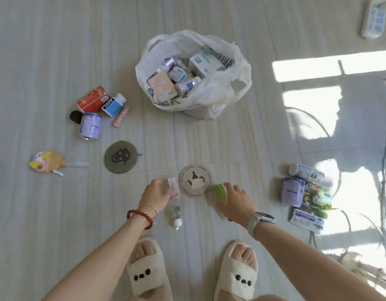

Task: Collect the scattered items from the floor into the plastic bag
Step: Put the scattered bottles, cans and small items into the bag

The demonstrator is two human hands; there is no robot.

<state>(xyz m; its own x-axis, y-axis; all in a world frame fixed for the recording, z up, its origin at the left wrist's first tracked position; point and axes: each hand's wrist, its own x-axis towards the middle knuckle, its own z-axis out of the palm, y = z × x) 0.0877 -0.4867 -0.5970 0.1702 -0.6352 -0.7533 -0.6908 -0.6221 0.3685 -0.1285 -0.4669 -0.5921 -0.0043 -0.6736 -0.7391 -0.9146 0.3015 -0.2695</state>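
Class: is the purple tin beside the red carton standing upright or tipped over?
Tipped over. The purple tin lies on its side on the floor, one round end showing, beside the red carton.

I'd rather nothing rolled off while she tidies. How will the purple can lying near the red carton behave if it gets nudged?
The purple can lies on its side on smooth, glossy floor tile, so a sideways nudge would probably set it rolling. Its walls look rigid, likely metal, so it should keep its shape when gripped. The red carton and a black round object beside it might stop a roll that way.

We note two cream slippers (149, 272) on pale floor tiles (46, 51), a sunlight patch (331, 66), and dark cables (385, 148) at right.
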